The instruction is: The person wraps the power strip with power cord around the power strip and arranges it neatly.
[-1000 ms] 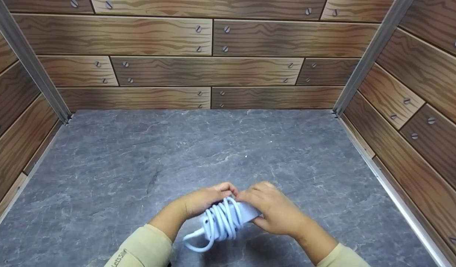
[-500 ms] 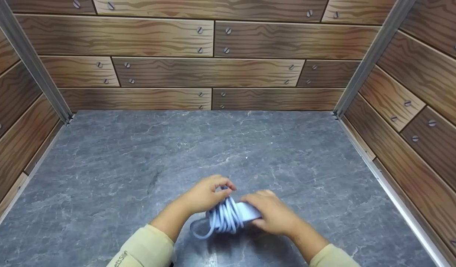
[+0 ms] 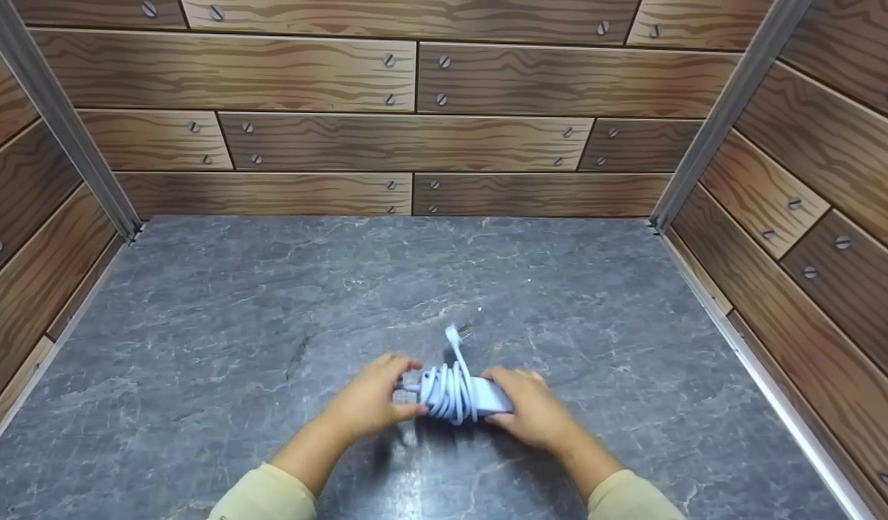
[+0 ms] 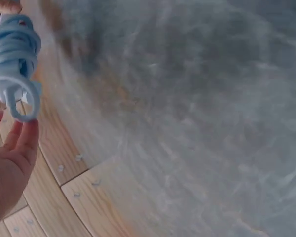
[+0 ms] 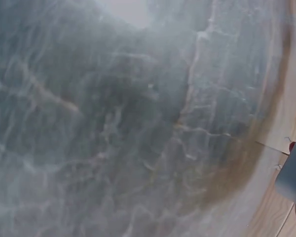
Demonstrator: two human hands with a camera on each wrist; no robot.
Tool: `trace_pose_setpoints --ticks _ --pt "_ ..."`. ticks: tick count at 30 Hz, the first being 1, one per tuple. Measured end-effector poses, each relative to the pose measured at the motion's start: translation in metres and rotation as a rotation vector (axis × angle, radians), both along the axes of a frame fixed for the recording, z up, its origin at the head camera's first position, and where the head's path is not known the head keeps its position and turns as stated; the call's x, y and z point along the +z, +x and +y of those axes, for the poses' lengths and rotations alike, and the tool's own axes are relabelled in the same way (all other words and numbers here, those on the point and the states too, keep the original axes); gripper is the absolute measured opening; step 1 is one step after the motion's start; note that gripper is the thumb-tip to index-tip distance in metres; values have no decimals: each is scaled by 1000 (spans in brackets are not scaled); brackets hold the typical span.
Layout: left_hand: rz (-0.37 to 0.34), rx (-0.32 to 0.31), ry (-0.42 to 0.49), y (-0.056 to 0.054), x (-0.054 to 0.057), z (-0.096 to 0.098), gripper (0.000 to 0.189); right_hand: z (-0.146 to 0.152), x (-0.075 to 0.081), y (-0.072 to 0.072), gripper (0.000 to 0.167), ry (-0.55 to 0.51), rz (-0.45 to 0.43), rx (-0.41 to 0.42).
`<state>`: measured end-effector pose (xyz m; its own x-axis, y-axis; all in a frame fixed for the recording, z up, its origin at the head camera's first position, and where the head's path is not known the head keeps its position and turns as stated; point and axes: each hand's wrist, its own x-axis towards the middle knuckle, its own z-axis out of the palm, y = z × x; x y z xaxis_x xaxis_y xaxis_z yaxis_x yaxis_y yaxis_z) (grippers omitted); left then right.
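Note:
A white power adapter [image 3: 493, 396] with its cable [image 3: 448, 394] wound several times around it is near the front middle of the table, close over the surface. My right hand [image 3: 536, 409] grips the bare right end of the adapter between thumb and fingers. The cable's small connector end [image 3: 453, 335] sticks up and away from the coils. At the left end, my left hand [image 3: 368, 401] has its thumb and fingers spread around a short cable loop. In the left wrist view the extended fingertips [image 4: 29, 129] come right up to that loop [image 4: 25, 118]. Only the adapter's end [image 5: 292, 175] shows in the right wrist view.
The grey marbled tabletop [image 3: 306, 289] is bounded by wood-patterned panels at the back [image 3: 328, 137] and both sides. Metal posts [image 3: 725, 115] stand in the back corners. A metal strip [image 3: 783, 419] runs along the right edge.
The adapter has turned more level and sits slightly higher in view. My left hand has let go of the cable's connector end, which now points up, and has moved left and down to the adapter's left end.

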<state>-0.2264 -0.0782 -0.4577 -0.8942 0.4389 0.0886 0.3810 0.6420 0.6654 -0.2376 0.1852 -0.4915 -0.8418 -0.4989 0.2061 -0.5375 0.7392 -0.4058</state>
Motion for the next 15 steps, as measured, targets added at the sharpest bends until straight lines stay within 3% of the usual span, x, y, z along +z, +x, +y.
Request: trace_pose_setpoints --ticks 6,11,15 --pt "26 -8 -115 5 -12 3 53 -4 -12 -1 47 41 20 31" --pt "28 -5 -112 4 -16 4 54 -6 -13 -3 47 65 46 29" --pt "18 -1 -106 4 -19 6 57 -6 -13 -5 49 77 17 10"
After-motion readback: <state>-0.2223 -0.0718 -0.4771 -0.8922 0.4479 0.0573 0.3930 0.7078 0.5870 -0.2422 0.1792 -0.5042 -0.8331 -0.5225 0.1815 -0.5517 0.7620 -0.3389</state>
